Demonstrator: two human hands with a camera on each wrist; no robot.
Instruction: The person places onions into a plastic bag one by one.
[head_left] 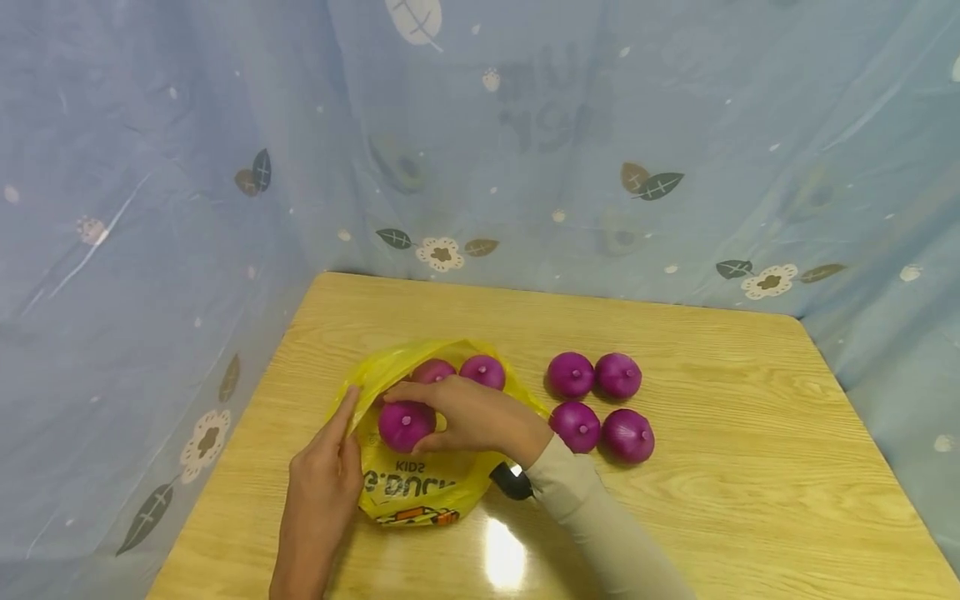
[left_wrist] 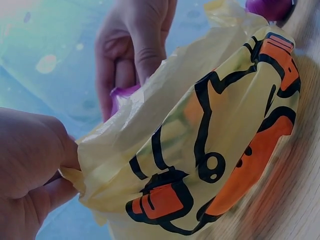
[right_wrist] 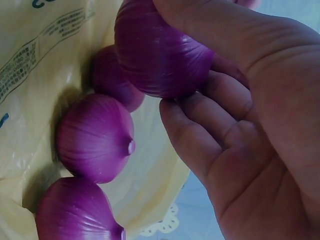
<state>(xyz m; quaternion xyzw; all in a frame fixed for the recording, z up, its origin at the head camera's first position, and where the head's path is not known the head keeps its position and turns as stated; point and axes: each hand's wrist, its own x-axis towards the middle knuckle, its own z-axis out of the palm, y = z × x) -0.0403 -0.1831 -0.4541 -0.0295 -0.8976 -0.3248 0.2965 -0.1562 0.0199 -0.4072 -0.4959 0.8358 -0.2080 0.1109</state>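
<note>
A yellow plastic bag [head_left: 420, 492] with printed letters lies open on the table. The left hand [head_left: 322, 479] pinches its left rim; in the left wrist view that hand [left_wrist: 35, 175] grips the edge of the bag [left_wrist: 225, 150]. Inside the bag's mouth the right hand [head_left: 480, 417] holds a purple onion [head_left: 407, 425] between thumb and fingers. In the right wrist view the right hand [right_wrist: 260, 150] has its fingers round the held onion [right_wrist: 160, 55], and several other onions, one at the middle left [right_wrist: 95, 137], rest against the yellow plastic.
Right of the bag, several purple onions [head_left: 618, 376] stand grouped on the wooden table [head_left: 712, 517]. A small black object [head_left: 512, 482] lies by the bag, partly under the right wrist. A blue patterned curtain [head_left: 525, 167] hangs round the table's back and sides.
</note>
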